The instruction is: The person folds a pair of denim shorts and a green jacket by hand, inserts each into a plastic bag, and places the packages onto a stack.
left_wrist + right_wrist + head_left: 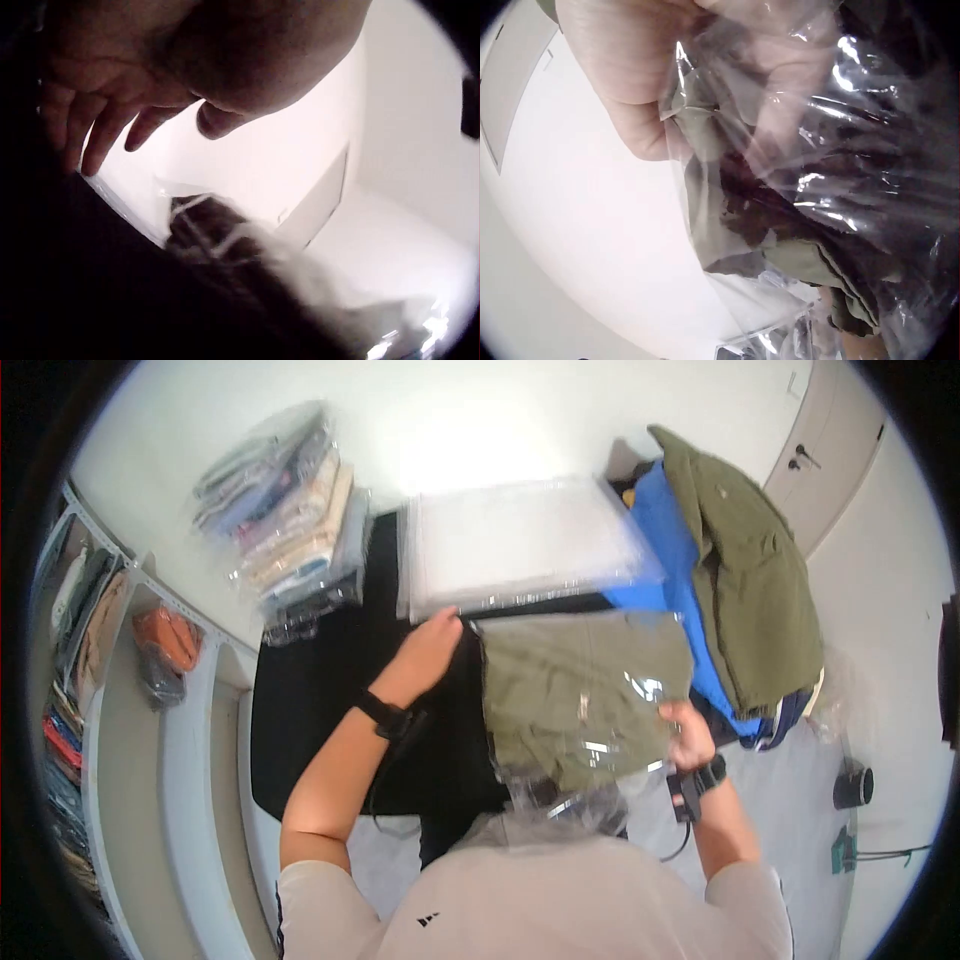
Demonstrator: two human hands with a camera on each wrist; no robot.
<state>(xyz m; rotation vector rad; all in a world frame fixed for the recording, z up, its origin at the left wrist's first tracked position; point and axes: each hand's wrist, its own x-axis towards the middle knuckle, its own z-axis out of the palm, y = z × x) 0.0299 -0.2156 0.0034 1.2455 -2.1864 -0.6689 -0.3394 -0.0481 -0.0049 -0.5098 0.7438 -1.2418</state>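
An olive-green folded garment (560, 695) lies inside a clear plastic bag (600, 748), held above the near side of the black table (330, 720). My right hand (690, 735) grips the bag's right edge, thumb on top; in the right wrist view its fingers (780, 112) show behind the glossy plastic, pinching the green cloth (802, 259). My left hand (425, 655) is beside the bag's upper left corner, near the front edge of a stack of flat clear bags (520, 545). In the left wrist view its fingers (105, 142) are nearly straight, with nothing between them and the thumb.
Bagged folded clothes (290, 525) are piled at the back left of the table. At right, an unbagged olive garment (755, 580) drapes over blue clothing (665, 520). Shelves (150, 760) with more clothes and an orange bagged item (168, 640) stand along the left wall.
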